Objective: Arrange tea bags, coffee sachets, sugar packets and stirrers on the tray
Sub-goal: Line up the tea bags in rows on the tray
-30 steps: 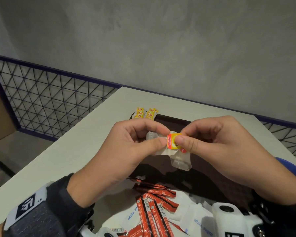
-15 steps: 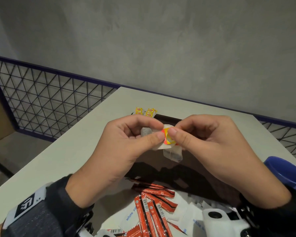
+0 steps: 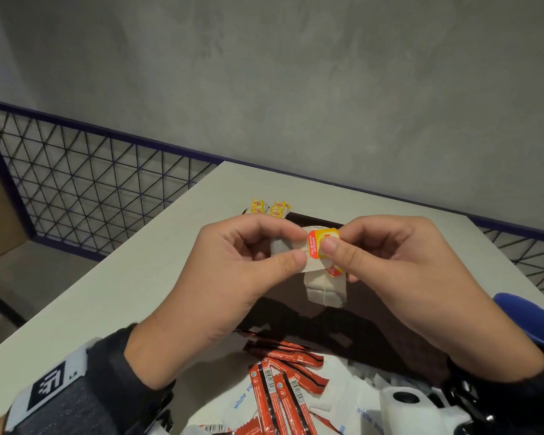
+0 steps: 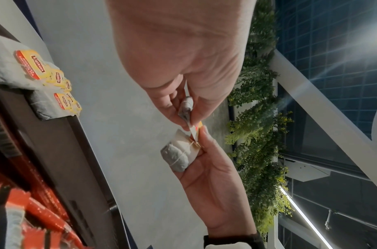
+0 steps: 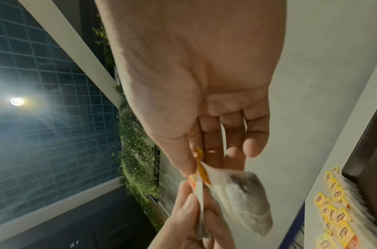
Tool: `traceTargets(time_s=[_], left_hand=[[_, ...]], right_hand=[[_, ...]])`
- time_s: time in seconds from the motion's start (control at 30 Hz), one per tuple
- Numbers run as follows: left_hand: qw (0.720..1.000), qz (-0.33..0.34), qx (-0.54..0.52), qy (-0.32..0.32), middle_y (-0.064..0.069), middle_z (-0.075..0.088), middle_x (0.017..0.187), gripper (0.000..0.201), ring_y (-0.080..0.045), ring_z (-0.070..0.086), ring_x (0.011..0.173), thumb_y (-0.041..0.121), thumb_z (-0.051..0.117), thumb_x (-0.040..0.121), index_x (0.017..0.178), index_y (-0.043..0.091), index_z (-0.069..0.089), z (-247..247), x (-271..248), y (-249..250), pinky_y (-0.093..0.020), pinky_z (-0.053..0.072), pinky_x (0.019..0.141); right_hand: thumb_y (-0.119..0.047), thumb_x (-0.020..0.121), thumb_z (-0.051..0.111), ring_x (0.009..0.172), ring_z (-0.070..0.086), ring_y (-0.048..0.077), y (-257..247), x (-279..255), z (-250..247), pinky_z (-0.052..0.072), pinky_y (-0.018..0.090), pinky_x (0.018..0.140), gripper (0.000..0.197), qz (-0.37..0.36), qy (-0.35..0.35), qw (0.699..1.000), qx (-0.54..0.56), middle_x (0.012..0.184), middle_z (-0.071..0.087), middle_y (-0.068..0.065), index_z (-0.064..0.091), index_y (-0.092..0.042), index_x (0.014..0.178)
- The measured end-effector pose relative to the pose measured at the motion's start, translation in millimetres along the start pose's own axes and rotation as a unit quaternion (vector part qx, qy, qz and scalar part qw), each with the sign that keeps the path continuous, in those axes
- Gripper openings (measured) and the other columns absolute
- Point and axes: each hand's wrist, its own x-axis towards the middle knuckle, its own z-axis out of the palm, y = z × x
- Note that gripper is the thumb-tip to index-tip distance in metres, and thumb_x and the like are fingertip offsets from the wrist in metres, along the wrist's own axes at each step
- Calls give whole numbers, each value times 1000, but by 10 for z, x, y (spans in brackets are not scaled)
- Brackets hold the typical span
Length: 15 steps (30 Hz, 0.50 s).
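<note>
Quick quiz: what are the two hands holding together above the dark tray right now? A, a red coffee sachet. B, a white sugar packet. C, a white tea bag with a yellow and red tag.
C: the left hand and right hand pinch a white tea bag with a yellow and red tag.

On my left hand (image 3: 233, 271) side I see a dark sleeve (image 3: 113, 372) ending at the wrist, and behind that sleeve a white band (image 3: 49, 384) with a black square code marker (small lettering beside it). My right hand (image 3: 399, 271) has a black cuff (image 3: 496, 400).
</note>
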Motion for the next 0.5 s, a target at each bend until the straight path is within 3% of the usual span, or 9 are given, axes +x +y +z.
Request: traceTargets(time_s=[0.1, 0.2, 0.3, 0.4, 0.43, 0.5], left_hand=[[1000, -5, 4, 2, 5, 75, 77, 15, -3, 62, 67, 7, 84, 76, 87, 17, 81, -4, 3, -21, -13, 46, 58], [1000, -2, 31, -5, -11, 77, 91, 12, -15, 64, 74, 15, 85, 78, 88, 20, 82, -13, 2, -36, -19, 48, 60], [999, 8, 42, -2, -10, 77, 91, 11, -17, 66, 73, 11, 83, 80, 85, 21, 82, -28, 9, -51, -22, 49, 58], [999, 11, 41, -11, -7, 79, 95, 10, -35, 71, 85, 10, 83, 80, 84, 20, 82, -15, 3, -38, -47, 59, 73], [999, 10, 38, -14, -6, 79, 96, 10, -37, 71, 87, 10, 82, 80, 84, 19, 82, -16, 1, -37, -50, 59, 78], [999, 10, 38, -19, -6, 79, 96, 9, -31, 72, 87, 10, 82, 80, 84, 19, 82, -21, 3, -39, -44, 60, 76]], right_hand=[[-35, 84, 73, 71, 66, 31, -29, -9, -18, 52, 44, 65, 17, -4, -11, 1000, -16, 74, 75, 5, 81, -20, 80], [-35, 85, 74, 77, 69, 37, -28, -13, -30, 54, 56, 71, 19, 3, -15, 1000, -15, 78, 76, 10, 81, -17, 82], [-40, 83, 74, 81, 72, 37, -24, -11, -35, 54, 62, 77, 21, 4, -9, 1000, -23, 81, 77, 7, 82, -20, 83], [-40, 82, 75, 77, 71, 37, -20, -6, -27, 54, 62, 73, 20, 3, 3, 999, -33, 77, 77, 7, 81, -20, 81], [-39, 82, 76, 76, 70, 38, -22, -5, -24, 54, 61, 72, 20, 4, 8, 999, -36, 76, 76, 8, 81, -20, 80], [-38, 82, 76, 73, 71, 36, -26, -7, -16, 54, 60, 69, 19, 2, 14, 999, -42, 75, 76, 8, 81, -20, 79]])
